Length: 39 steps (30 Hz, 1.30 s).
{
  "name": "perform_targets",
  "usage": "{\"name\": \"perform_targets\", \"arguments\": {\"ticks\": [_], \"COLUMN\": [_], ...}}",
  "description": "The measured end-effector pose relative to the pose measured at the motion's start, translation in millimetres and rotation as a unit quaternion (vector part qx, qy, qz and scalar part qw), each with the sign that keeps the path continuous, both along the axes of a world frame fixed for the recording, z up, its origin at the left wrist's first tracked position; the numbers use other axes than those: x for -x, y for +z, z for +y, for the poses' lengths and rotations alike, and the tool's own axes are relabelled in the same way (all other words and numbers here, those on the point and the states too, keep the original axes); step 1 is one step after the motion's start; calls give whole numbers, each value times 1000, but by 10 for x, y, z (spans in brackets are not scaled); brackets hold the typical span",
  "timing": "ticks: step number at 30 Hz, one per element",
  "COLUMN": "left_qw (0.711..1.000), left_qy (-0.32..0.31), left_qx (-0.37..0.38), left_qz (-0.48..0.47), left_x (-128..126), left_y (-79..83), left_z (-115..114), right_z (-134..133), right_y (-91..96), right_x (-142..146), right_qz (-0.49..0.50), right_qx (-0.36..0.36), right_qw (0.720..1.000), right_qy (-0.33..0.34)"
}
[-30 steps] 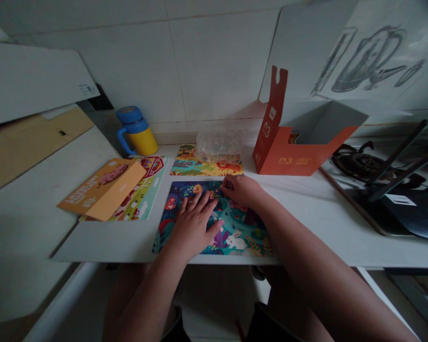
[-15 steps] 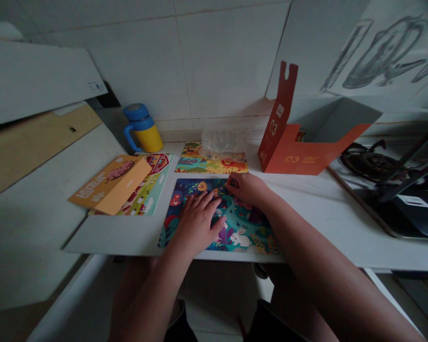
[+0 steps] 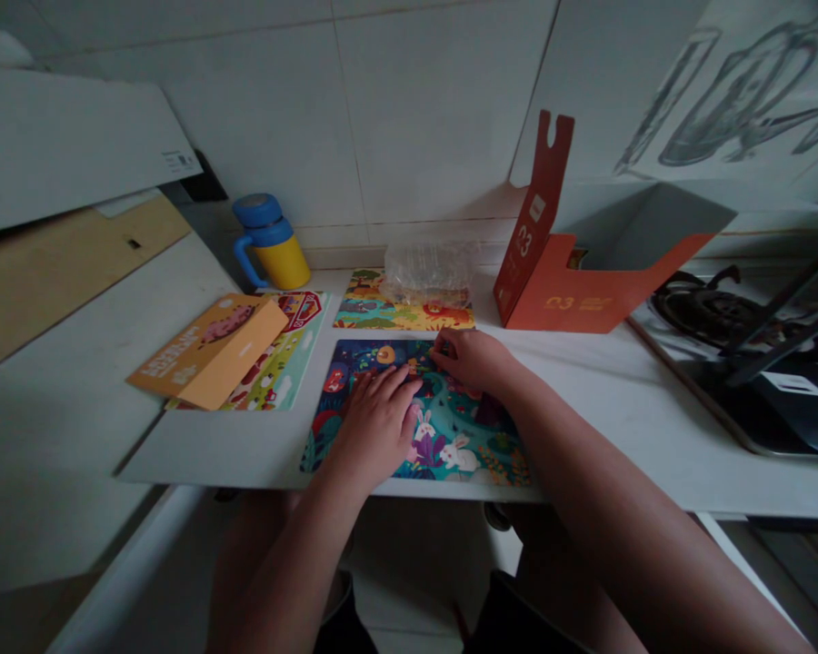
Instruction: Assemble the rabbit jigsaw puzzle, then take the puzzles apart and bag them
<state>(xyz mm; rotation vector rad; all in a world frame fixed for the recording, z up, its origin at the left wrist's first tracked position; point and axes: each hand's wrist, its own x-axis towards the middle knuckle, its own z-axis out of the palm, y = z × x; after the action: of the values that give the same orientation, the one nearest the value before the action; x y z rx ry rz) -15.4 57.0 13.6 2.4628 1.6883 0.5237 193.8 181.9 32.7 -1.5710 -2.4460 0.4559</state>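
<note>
A dark blue-green picture sheet (image 3: 477,427) printed with white rabbits, plants and a winding path lies on the white table near its front edge. My left hand (image 3: 380,418) rests flat on the sheet's left half, fingers stretched out and the thumb close alongside. At the sheet's upper middle, near the far edge, my right hand (image 3: 469,357) touches it with curled fingers and the fingertips pressed together. Whatever may be between those fingertips is hidden or too small to make out.
Behind the sheet, clear plastic packaging (image 3: 431,271) sits on a yellow picture sheet (image 3: 402,315). An orange folder (image 3: 211,350) overlaps a farm picture (image 3: 293,363) at left, near a blue-yellow mug (image 3: 276,245). An open orange box (image 3: 579,291) and a stove (image 3: 709,309) stand right.
My left thumb has drawn in toward the fingers, uncovering a second rabbit on the sheet. My right hand stays in nearly the same spot. The view has shifted slightly.
</note>
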Motion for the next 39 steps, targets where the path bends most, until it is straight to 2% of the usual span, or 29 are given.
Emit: {"name": "perform_targets", "arguments": {"ticks": [7,11,18,23,39], "left_qw": [988,984,999,1000,993], "left_qy": [39,41,17,9,25], "left_qx": [55,57,-5,-27,21], "left_qz": [-139,-165,-51,-9,117], "left_x": [161,193,41,-4,-52], "left_y": [43,13,-51,-56,-64], "left_z": [101,109,61,35,-92], "right_z": [14,27,51,40,69], "right_y": [-16,-37,-73,-67,-76], "right_x": [2,-10,-22,-18,-22], "right_qz": [-22,-20,-17,-11,-7], "right_qx": [-12,-13,-19,-18,-28], "right_qw": [1000,1000,1000,1000,1000], "right_qy": [2,9,11,10,3]}}
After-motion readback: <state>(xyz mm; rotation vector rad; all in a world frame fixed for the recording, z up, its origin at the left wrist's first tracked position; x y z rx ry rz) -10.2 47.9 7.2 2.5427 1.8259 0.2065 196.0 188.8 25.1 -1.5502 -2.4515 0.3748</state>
